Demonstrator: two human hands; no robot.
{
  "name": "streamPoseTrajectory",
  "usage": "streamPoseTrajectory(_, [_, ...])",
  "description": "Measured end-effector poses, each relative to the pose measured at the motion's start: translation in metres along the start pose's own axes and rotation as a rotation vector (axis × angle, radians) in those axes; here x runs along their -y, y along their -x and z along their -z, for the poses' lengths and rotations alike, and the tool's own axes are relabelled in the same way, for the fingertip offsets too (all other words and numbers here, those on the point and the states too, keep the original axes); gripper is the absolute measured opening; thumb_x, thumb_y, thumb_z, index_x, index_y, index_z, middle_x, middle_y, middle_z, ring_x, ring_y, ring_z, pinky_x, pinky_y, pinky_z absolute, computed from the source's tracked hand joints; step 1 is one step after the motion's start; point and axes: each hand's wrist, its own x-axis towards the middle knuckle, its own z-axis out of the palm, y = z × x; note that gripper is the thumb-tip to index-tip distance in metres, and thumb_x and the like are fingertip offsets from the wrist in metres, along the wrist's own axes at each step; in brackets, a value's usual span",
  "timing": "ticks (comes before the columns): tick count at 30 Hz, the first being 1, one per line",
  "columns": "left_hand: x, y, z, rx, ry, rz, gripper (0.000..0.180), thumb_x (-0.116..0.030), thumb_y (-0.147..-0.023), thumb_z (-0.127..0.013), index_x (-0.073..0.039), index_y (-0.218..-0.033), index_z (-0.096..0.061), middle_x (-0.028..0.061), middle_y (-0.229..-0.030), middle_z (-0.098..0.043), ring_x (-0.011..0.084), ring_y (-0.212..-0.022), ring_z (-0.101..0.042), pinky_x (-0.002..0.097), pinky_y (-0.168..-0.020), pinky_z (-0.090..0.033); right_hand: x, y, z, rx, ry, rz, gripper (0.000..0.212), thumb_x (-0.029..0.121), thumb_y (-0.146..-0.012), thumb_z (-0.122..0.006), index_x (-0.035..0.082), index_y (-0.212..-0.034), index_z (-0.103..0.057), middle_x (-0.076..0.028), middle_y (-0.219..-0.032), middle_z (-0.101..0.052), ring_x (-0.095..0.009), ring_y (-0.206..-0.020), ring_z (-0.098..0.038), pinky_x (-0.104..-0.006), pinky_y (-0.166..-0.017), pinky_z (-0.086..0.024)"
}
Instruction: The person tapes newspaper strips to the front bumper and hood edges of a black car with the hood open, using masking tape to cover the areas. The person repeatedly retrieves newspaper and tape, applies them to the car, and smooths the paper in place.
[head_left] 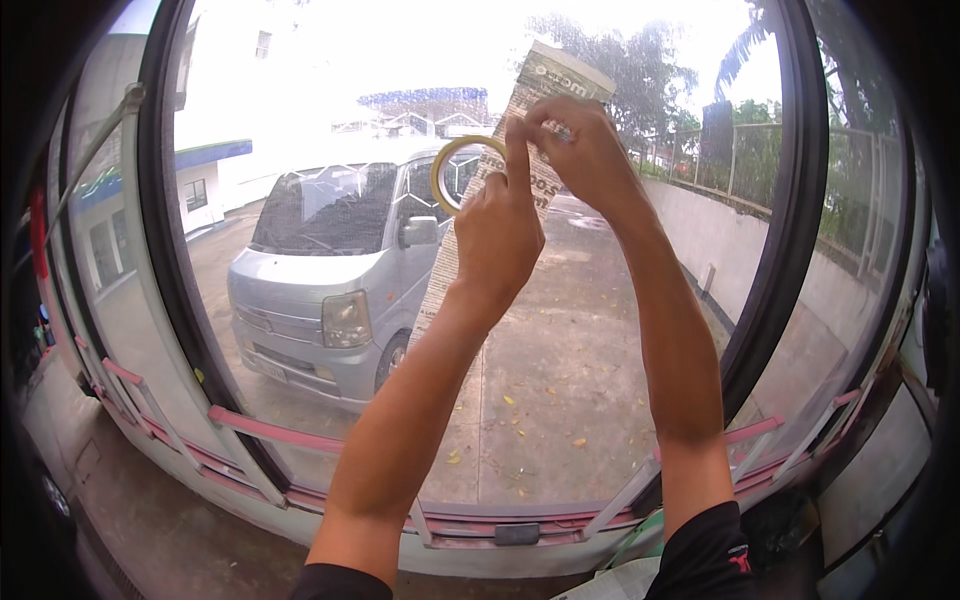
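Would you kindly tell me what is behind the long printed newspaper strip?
Left of the long printed newspaper strip, a silver van shows outside; right of it, a concrete driveway with yellow leaves. Whatever lies directly behind the strip is covered.

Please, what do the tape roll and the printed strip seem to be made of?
Tape roll: perhaps plastic or paper tape, smooth-looking; its yellowish ring and pale inside leave this open.
Printed strip: probably matt newsprint, from its greyish tone and dense print.
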Motion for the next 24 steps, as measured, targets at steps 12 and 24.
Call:
streamPoseTrajectory(12, [0.032, 0.099, 0.040, 0.283, -0.222, 0.223, 0.092, -0.004, -0.103, -0.062, -0.021, -0.182, -0.018, 0.0233, -0.083, -0.068, 0.0361, -0.058, -0.070, 0.0464, -0.046, -0.051, -0.010, -0.098, 0.022, -0.165, 0.413, -0.021, 0.027, 0.035, -0.109, -0.068, 0.014, -0.122, -0.079, -0.011, -0.115, -0.083, -0.035, -0.104, -0.078, -0.0488, -0.097, -0.060])
streamPoseTrajectory(24, [0.018, 0.074, 0.022, 0.299, -0.141, 0.268, 0.089, -0.006, -0.102, -0.062, -0.021, -0.181, -0.023, 0.0224, -0.074, -0.069, 0.0370, -0.058, -0.072, 0.0496, -0.049, -0.052, -0.099, -0.105, -0.006, -0.387, 0.594, -0.210, 0.056, 0.043, -0.090, -0.084, -0.001, -0.123, -0.071, -0.025, -0.136, -0.068, -0.042, -0.129, -0.062, -0.0554, -0.107, -0.049])
